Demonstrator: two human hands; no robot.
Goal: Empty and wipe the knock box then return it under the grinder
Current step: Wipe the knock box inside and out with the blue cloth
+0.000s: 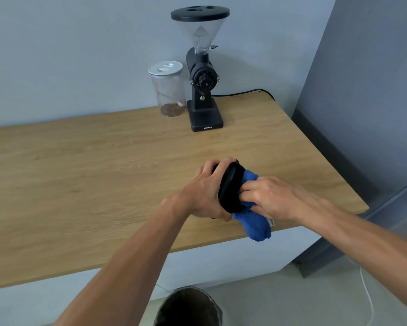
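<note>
Wiping looks to be the step in hand: the left hand (206,191) is wrapped around the black knock box (230,187), tipped on its side above the bench (80,175) near its front edge, while the right hand (266,196) is closed on a blue cloth (254,225) pushed into its mouth. Emptying seems done, judging by the bin (188,307) on the floor below. Left to do: set the box back under the grinder (203,74), whose base stands bare. Hidden: the box's inside, the right fingertips, the bin's contents
</note>
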